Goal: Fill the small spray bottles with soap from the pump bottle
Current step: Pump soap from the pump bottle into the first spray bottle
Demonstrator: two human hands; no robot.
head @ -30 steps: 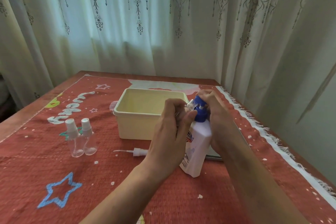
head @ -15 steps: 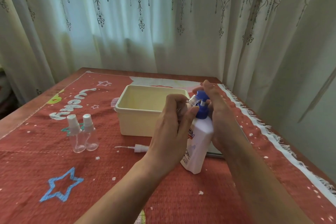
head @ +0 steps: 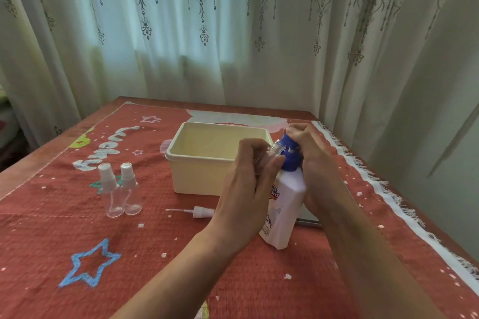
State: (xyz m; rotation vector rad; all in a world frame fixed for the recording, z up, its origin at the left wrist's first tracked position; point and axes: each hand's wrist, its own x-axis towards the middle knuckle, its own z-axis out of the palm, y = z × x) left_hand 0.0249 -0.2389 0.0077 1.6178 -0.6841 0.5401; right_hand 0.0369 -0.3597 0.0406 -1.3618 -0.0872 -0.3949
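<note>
A white pump bottle (head: 283,208) with a blue pump head (head: 289,154) stands tilted on the red cloth. My right hand (head: 311,160) is wrapped over the pump head, fingers curled down on it. My left hand (head: 248,189) grips a small clear spray bottle (head: 275,150), with its open neck held against the pump's nozzle. Most of that small bottle is hidden in my fingers. Two more small clear spray bottles (head: 121,190) with white caps stand side by side at the left. A loose white sprayer top (head: 197,212) with its thin tube lies between them and my left hand.
A cream plastic tub (head: 204,171) stands open just behind my hands. A flat grey object (head: 308,221) lies under my right wrist. The red patterned cloth (head: 77,254) covers the table, with a fringed white edge (head: 388,202) at the right. Curtains hang behind.
My right hand's fingers, lifted half a second ago, have curled back down over the blue pump head. The left hand still holds the small bottle at the nozzle.
</note>
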